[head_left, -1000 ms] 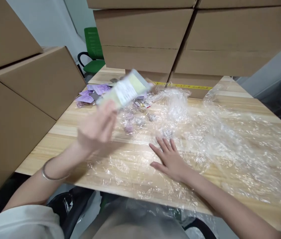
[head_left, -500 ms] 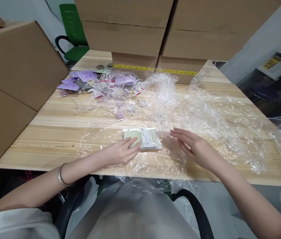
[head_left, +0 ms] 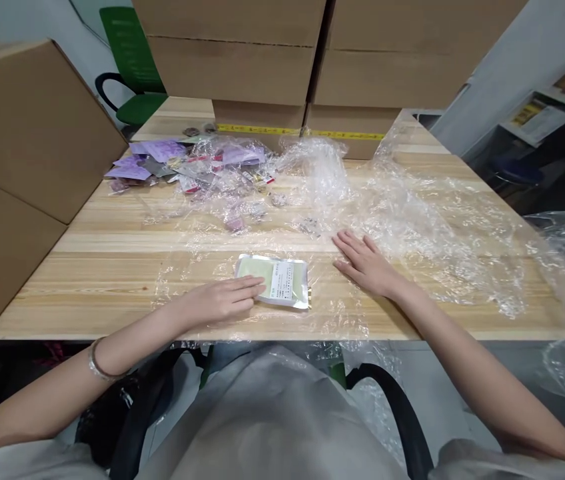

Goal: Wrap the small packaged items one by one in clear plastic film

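Observation:
A flat, pale green sachet (head_left: 290, 270) with silver edges and a white printed label lies near the front of the wooden table. My left hand (head_left: 227, 299) rests on its left part, fingers stretched out over the surface. To the right of the sachet, my right hand (head_left: 365, 265) lies palm down with its fingers spread on clear plastic film (head_left: 330, 320) that covers the tabletop. Nothing is held in the right hand, and a gap separates it from the sachet.
Purple packets (head_left: 160, 151) and small wrapped items are heaped at the back left. Crumpled clear film (head_left: 412, 213) spreads over the right side. Large cardboard boxes (head_left: 232, 70) stand at the back, and another cardboard box (head_left: 27, 120) stands on the left. A green chair (head_left: 140, 107) is behind.
My right hand has moved forward and flattened, its fingers now spread on the film. My left hand has shifted slightly toward the sachet's left edge. The view has turned slightly right.

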`<state>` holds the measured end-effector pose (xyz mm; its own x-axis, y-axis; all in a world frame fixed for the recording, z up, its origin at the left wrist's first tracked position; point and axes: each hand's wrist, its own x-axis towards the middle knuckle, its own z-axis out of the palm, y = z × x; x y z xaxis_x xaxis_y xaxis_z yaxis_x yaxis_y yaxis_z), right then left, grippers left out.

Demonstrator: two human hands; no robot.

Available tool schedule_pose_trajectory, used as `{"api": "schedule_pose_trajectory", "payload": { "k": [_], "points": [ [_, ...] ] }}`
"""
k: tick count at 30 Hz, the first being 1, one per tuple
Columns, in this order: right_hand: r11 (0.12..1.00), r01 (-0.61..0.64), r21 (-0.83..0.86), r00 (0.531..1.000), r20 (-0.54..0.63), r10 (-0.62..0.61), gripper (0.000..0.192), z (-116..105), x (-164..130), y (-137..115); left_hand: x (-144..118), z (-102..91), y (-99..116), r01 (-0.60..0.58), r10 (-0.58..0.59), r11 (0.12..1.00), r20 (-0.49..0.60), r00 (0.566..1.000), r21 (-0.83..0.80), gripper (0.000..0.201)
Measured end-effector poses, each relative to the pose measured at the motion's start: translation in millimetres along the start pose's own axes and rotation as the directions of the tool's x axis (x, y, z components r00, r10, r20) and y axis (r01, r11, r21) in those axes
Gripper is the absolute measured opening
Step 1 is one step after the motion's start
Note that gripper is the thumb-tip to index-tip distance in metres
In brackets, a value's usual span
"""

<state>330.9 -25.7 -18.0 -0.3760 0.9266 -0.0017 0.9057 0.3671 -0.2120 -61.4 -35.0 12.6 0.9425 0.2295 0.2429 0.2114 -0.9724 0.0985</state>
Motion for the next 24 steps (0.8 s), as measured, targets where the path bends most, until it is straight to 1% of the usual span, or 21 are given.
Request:
{"api": "schedule_pose_trajectory", "payload": {
  "k": [2, 5, 7, 9, 10, 11, 13, 14, 15, 16, 17, 20, 22, 24],
  "points": [
    [1.000, 0.016, -0.026, 0.999, -0.037, -0.017, 0.062, -4.3, -4.1, -4.1, 2.6, -5.8, 5.0, 0.091, -0.085, 0.993, 0.067, 0.994, -0.078, 0.026],
    [0.994, 0.091, -0.058, 0.984, -0.149, -0.099, 0.051, -16.8, -22.4, -14.1, 1.4, -18.4, 8.8, 0.168, -0.143, 0.967, 0.138, 0.980, -0.192, 0.019],
    [0.988, 0.144, -0.052, 0.968, -0.199, -0.151, 0.045, -25.5, -41.2, -18.9, -7.1, -26.7, 5.9, 0.211, -0.186, 0.962, 0.153, 0.971, -0.172, 0.024],
    [0.984, 0.166, -0.063, 0.960, -0.216, -0.175, 0.043, -30.8, -61.2, -19.5, -22.3, -34.5, -1.3, 0.289, -0.276, 0.954, 0.136, 0.951, -0.084, 0.030],
    [0.983, 0.162, -0.082, 0.959, -0.221, -0.176, 0.043, -31.6, -70.4, -18.1, -31.7, -38.7, -5.9, 0.350, -0.345, 0.937, 0.123, 0.931, -0.017, 0.031],
    [0.982, 0.153, -0.110, 0.959, -0.223, -0.174, 0.042, -31.2, -78.4, -15.7, -41.8, -43.2, -10.7, 0.417, -0.421, 0.907, 0.108, 0.900, 0.062, 0.033],
    [0.978, 0.133, -0.161, 0.962, -0.218, -0.166, 0.040, -27.9, -90.4, -9.9, -62.3, -52.6, -19.9, 0.542, -0.569, 0.808, 0.073, 0.819, 0.232, 0.040],
    [0.974, 0.132, -0.184, 0.962, -0.215, -0.171, 0.040, -25.6, -94.3, -7.1, -72.0, -57.1, -23.8, 0.583, -0.622, 0.758, 0.052, 0.782, 0.293, 0.046],
    [0.968, 0.137, -0.209, 0.961, -0.208, -0.181, 0.039, -23.5, -96.8, -5.0, -81.0, -61.0, -27.0, 0.608, -0.652, 0.724, 0.037, 0.757, 0.325, 0.052],
    [0.960, 0.151, -0.234, 0.960, -0.197, -0.199, 0.039, -21.6, -98.0, -3.6, -88.9, -64.0, -29.4, 0.618, -0.662, 0.715, 0.033, 0.749, 0.328, 0.057],
    [0.951, 0.175, -0.253, 0.957, -0.182, -0.225, 0.039, -20.0, -98.2, -3.0, -95.6, -66.1, -30.8, 0.617, -0.658, 0.723, 0.040, 0.752, 0.311, 0.059],
    [0.928, 0.279, -0.247, 0.941, -0.123, -0.316, 0.050, -16.8, -94.3, -6.4, -108.5, -66.9, -30.0, 0.577, -0.621, 0.769, 0.108, 0.776, 0.275, 0.065],
    [0.914, 0.340, -0.219, 0.925, -0.099, -0.368, 0.056, -14.4, -89.9, -12.6, -111.5, -65.0, -25.9, 0.549, -0.619, 0.768, 0.164, 0.768, 0.329, 0.069],
    [0.902, 0.374, -0.217, 0.912, -0.093, -0.400, 0.052, -11.7, -85.7, -22.1, -110.8, -62.5, -21.0, 0.525, -0.630, 0.751, 0.199, 0.750, 0.400, 0.067]
  ]
}}
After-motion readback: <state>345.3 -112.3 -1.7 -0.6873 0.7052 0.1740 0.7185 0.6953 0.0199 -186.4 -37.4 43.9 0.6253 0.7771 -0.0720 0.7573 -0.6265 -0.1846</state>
